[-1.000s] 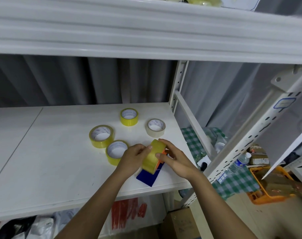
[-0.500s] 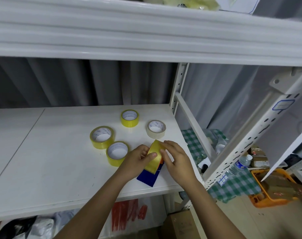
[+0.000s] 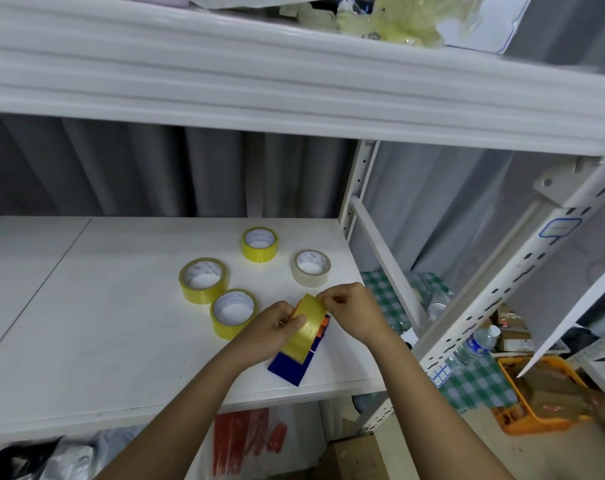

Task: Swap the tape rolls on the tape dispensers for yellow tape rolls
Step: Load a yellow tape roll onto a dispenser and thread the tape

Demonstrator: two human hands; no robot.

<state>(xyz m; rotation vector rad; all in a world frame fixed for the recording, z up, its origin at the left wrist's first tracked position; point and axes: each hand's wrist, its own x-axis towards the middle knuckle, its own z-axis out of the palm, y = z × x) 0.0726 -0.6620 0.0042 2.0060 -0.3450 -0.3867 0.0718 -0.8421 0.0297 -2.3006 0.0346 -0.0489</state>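
Yellow tape roll is standing on edge on the blue tape dispenser, right by the front edge of the shelf near its right-hand corner. The left hand has its fingers and thumb wrapped round the near side of the roll, steadying it. The right hand sits at the top of the roll with fingertips pinched together, and to me it looks like they're picking at the loose end of the tape, though I can't actually make out the tape end itself.

If that's the step, the trick is probably to keep the left hand firm so the roll doesn't spin on its hub, get a fingernail under the edge, and peel slowly and straight so the strip doesn't split. Then draw it down toward the orange bit at the front of the dispenser.

Compared with half a second back, the right hand has slid up from the roll's far side to its top edge and its fingers have tightened into a pinch. The left hand has hardly shifted.

Three more yellow rolls, one, another and a third, plus a pale roll, lie flat toward the middle and back right of the shelf, well apart from both hands.
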